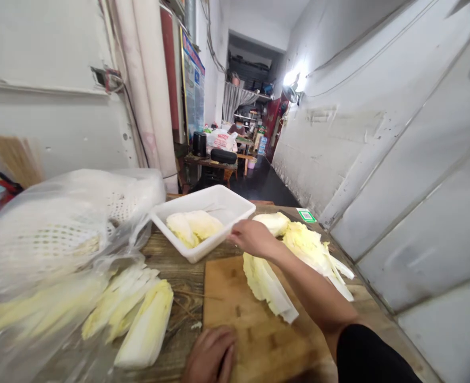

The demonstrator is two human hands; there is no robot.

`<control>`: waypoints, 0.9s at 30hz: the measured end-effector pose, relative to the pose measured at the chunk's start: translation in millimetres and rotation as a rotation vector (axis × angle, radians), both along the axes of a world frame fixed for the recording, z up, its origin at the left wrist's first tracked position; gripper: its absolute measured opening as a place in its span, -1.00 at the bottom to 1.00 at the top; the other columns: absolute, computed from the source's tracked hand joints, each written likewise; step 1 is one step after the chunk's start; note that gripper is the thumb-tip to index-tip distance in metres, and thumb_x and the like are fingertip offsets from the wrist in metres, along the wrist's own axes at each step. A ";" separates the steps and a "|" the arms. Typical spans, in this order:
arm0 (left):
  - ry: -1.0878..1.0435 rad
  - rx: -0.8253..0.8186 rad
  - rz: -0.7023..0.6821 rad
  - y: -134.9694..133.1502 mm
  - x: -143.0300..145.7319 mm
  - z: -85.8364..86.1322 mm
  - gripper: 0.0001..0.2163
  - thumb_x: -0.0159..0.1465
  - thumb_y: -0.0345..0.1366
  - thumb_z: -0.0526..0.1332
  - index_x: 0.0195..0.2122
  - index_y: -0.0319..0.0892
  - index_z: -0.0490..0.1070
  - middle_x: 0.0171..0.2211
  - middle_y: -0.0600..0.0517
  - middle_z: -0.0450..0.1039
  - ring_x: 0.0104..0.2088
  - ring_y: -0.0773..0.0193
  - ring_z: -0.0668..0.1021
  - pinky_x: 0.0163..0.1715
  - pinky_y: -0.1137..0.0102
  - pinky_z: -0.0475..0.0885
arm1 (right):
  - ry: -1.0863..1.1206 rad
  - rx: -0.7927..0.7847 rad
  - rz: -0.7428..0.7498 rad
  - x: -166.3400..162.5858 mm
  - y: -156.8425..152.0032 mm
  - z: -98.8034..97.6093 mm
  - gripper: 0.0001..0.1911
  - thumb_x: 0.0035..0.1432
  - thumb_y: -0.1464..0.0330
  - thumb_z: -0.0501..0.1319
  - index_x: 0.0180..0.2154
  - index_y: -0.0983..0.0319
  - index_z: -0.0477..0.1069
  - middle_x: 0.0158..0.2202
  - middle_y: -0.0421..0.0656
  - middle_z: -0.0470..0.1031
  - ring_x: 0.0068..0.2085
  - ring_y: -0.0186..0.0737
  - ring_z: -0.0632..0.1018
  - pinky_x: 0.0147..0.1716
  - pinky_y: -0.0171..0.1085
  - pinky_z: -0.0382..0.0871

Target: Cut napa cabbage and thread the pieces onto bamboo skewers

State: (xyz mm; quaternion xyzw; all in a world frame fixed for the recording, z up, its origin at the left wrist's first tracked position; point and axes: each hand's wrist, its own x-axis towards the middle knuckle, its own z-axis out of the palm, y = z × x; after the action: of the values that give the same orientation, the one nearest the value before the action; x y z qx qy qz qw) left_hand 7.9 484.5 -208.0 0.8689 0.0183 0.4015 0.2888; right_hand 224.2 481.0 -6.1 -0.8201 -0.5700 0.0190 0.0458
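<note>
My right hand (pixel 252 237) reaches forward to the near right edge of a white rectangular tub (pixel 235 205) that holds a piece of pale cabbage (pixel 194 225); its fingers curl at the tub's rim, and what they grip is hidden. My left hand (pixel 211 355) rests flat on the near left corner of a wooden cutting board (pixel 254 330). A cabbage wedge (pixel 267 284) lies on the board under my right forearm. More cabbage pieces (pixel 310 246) lie to the right of the board.
Cabbage wedges (pixel 139 314) lie on the wooden table left of the board, partly inside a clear plastic bag (pixel 39 276). A white perforated basket (pixel 79 218) sits in the bag. A white wall runs along the right; a narrow corridor with cluttered tables lies ahead.
</note>
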 end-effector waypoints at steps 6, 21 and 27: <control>0.045 0.015 0.052 -5.0 -9.6 22.6 -0.86 0.31 -0.37 0.16 -0.17 -0.11 0.50 -0.24 -0.04 0.61 -0.22 0.19 0.62 -0.17 0.31 0.54 | 0.004 0.228 -0.449 -18.5 -209.0 -45.6 -0.80 0.32 0.30 0.14 -0.27 0.20 0.51 -0.29 -0.14 0.59 -0.25 -0.19 0.57 -0.25 -0.30 0.31; 0.374 0.903 -0.220 3.7 100.2 65.3 -0.52 0.23 -0.57 -0.06 0.13 -0.16 0.36 0.10 -0.14 0.52 0.12 0.00 0.52 0.14 0.01 0.22 | -0.017 0.094 -0.881 -15.4 -316.1 -119.1 -0.83 0.32 0.37 0.15 -0.19 0.26 0.50 -0.18 -0.01 0.50 -0.11 -0.06 0.48 -0.09 -0.20 0.32; 0.470 0.826 -0.362 19.4 100.3 69.9 -0.48 0.16 -0.58 -0.04 0.11 -0.16 0.39 0.08 -0.14 0.53 0.09 0.06 0.53 0.17 0.06 0.26 | 0.035 0.049 -0.888 0.6 -315.7 -121.4 -0.85 0.29 0.43 0.14 -0.25 0.29 0.50 -0.19 0.02 0.51 -0.12 -0.04 0.47 -0.13 -0.20 0.30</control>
State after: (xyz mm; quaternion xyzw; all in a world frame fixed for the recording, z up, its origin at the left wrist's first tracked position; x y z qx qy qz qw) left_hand 108.3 503.9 -138.1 0.9667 -0.2283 0.1124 -0.0258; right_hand 224.7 165.3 -127.6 -0.9836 -0.1621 -0.0021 0.0787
